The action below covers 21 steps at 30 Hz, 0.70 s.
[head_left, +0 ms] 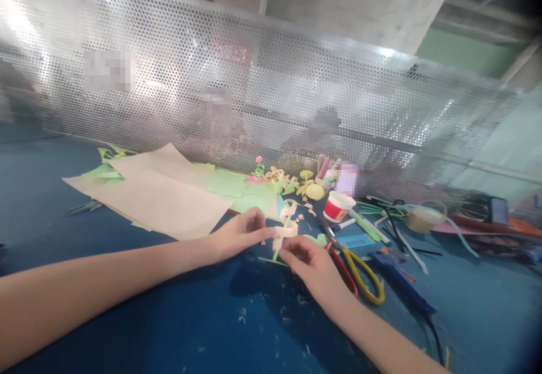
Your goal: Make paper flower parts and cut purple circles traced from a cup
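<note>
In the middle of the head view stands a small paper model with a light green stem, a flat green base and a cream paper strip [289,230] curling around the stem. My left hand [243,234] comes in from the left, thumb and fingertips pinched at the strip's left end. Low on the stem, close to the base, my right hand [312,262] has its fingers closed on the model. Its fingertips partly hide the lower stem. Just right of that hand lie scissors [365,277] with one red and one yellow handle.
Large cream paper sheets [178,199] overlap green sheets [228,185] at the left. A red and white paper cup [337,207] stands behind the scissors. Further right are a blue glue gun [402,284] with a cord and a tape roll [423,219]. A perforated metal screen [271,92] borders the back.
</note>
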Each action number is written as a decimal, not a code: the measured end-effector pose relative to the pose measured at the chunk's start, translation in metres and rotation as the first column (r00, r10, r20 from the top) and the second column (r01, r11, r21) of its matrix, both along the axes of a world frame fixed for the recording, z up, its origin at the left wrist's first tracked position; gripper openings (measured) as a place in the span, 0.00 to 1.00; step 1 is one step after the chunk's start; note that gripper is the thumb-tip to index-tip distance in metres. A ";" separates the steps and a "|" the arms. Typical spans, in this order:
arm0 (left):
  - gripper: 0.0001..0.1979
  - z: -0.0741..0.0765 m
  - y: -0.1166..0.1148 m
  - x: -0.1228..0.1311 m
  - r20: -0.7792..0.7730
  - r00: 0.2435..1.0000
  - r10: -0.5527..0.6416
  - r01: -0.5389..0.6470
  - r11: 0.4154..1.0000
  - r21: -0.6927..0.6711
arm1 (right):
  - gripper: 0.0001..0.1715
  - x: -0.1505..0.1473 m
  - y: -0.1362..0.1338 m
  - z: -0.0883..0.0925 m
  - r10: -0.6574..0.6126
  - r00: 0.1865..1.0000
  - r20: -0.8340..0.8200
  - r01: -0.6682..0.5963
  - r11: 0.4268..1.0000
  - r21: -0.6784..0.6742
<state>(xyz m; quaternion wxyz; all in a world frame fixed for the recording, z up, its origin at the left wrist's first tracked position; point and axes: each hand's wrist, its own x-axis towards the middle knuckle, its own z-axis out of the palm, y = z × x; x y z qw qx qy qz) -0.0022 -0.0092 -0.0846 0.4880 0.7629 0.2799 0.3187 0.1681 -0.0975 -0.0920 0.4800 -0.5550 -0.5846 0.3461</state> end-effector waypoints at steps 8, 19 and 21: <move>0.15 0.000 0.002 0.002 0.094 0.986 -0.137 0.150 0.977 -0.153 | 0.06 -0.003 -0.004 0.000 0.055 0.991 0.119 -0.058 0.998 0.026; 0.09 0.009 -0.006 0.005 0.165 0.979 -0.122 0.123 0.992 0.002 | 0.11 0.003 0.001 -0.005 -0.065 0.997 0.030 0.065 0.998 0.014; 0.09 0.008 -0.004 0.005 0.149 0.987 -0.064 0.047 0.992 0.117 | 0.12 0.004 0.002 -0.005 -0.154 0.988 -0.019 0.154 0.988 0.012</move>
